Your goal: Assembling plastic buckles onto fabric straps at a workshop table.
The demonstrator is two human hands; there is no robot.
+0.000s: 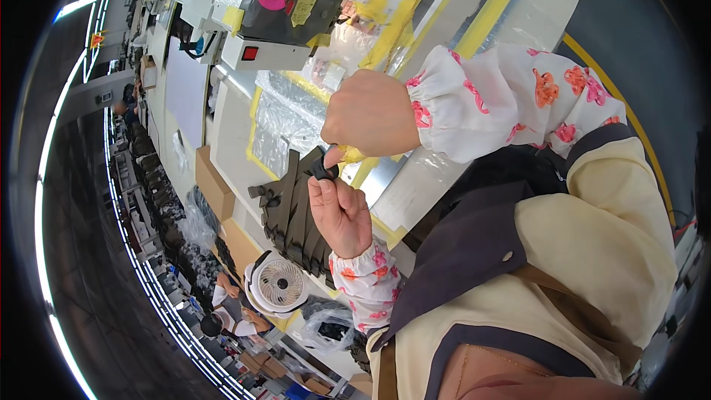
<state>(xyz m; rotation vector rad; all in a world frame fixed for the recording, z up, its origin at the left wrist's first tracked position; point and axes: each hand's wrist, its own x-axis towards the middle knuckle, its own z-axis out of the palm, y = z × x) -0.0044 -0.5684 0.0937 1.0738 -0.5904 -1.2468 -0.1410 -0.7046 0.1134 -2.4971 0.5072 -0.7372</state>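
My right hand (370, 112) is curled with its back toward me, its thumb pressed down against a small black piece (323, 170), perhaps a buckle or a strap end. Thumb and fingertips of my left hand (339, 211) pinch that same piece from below. The right fingers are tucked out of sight under the hand. Just behind the left hand lies a bundle of dark olive webbing straps (285, 211) with black ends. Whether the black piece joins one of these straps I cannot tell. Both forearms wear white flowered sleeves.
A grey-and-white sewing machine (274, 11) stands beyond my right hand. Clear plastic and yellow tape (385, 22) cover the worktable. A white fan (278, 285), a cardboard box (215, 184) and bagged dark material (329, 326) lie past the straps. Another person (233, 311) works farther off.
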